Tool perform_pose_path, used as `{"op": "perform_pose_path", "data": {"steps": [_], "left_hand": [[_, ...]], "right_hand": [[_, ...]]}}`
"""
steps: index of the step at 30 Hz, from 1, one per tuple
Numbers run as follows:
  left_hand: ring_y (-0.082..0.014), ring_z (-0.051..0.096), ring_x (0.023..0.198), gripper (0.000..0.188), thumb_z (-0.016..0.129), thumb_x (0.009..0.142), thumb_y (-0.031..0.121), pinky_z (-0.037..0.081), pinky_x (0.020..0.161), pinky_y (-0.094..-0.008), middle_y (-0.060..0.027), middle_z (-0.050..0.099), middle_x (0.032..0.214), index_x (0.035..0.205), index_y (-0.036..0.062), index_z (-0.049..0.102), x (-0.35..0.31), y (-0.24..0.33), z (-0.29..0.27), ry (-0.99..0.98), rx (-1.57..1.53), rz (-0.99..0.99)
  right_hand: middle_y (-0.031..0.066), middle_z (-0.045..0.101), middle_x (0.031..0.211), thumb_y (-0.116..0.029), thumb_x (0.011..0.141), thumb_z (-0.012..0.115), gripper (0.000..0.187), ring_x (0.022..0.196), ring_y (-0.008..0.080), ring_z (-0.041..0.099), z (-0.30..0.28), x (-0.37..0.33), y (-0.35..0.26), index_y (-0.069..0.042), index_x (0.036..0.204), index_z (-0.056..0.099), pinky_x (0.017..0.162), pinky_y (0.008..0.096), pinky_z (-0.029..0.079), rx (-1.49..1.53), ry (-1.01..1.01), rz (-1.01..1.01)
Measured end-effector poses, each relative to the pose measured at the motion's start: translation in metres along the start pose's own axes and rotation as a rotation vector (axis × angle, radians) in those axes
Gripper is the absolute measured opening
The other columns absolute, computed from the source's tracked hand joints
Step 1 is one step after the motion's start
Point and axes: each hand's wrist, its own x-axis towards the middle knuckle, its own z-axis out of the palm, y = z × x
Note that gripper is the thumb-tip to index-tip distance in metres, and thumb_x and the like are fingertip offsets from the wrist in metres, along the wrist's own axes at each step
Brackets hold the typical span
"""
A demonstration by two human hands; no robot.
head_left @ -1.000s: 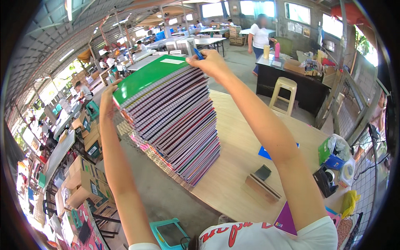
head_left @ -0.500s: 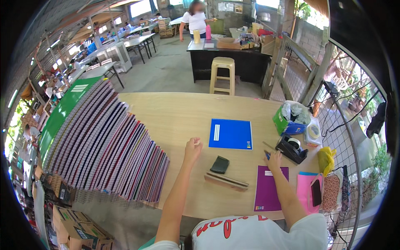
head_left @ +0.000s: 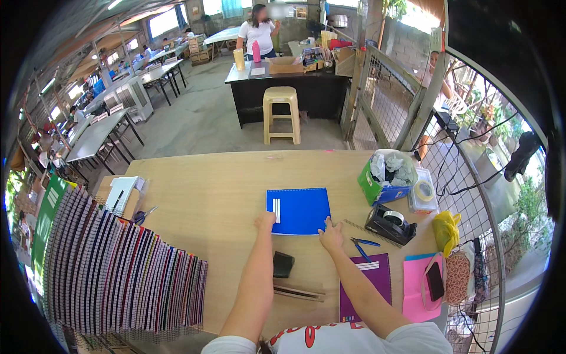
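A blue spiral notebook (head_left: 299,206) lies flat on the table in front of me, its coil along the far edge. My left hand (head_left: 266,221) is closed at its left edge, the thumb beside the white label lines. At its near right corner is my right hand (head_left: 331,234), with fingers apart and touching the cover. Blue-handled pliers (head_left: 367,242) rest beside that hand, partly over a purple notebook (head_left: 383,289) under my right forearm. Between my arms lie a dark block (head_left: 283,265) and a long wooden piece (head_left: 299,293).
Stacked spiral notebooks (head_left: 127,271) fill the left side, with scissors (head_left: 143,215) behind. To the right stand a black tape dispenser (head_left: 390,224), a box of plastic bags (head_left: 377,187), a yellow pouch (head_left: 446,231) and a phone (head_left: 435,281). Another person (head_left: 258,32) stands beyond a black desk (head_left: 236,97).
My right hand has let go of the pliers and moved to the blue notebook's corner. My left hand has reached its left edge. The view has shifted, showing the scissors.
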Motion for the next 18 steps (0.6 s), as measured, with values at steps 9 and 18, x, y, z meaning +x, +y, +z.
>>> {"op": "perform_pose_path", "data": {"steps": [9, 18], "left_hand": [[-0.0189, 0.06, 0.096, 0.038, 0.061, 0.085, 0.001, 0.045, 0.085, -0.0299, -0.01, 0.064, 0.105, 0.123, 0.0027, 0.053, -0.153, -0.046, -0.113, 0.091, -0.737, 0.923], [-0.0105, 0.053, 0.106, 0.037, 0.061, 0.089, 0.002, 0.038, 0.095, -0.0251, -0.0007, 0.059, 0.114, 0.125, 0.0035, 0.052, -0.177, -0.198, -0.126, -0.09, -1.261, 0.765]], "right_hand": [[0.0166, 0.054, 0.123, -0.012, 0.073, 0.081, 0.074, 0.102, 0.0201, 0.058, -0.061, -0.019, 0.015, 0.001, 0.133, 0.041, 0.093, 0.0356, 0.046, 1.254, -0.051, -0.356], [0.0106, 0.066, 0.072, -0.007, 0.085, 0.068, 0.016, 0.063, 0.0113, 0.056, -0.036, -0.211, -0.069, -0.002, 0.1, 0.068, 0.059, 0.0286, 0.046, 0.681, -0.011, -0.538]]}}
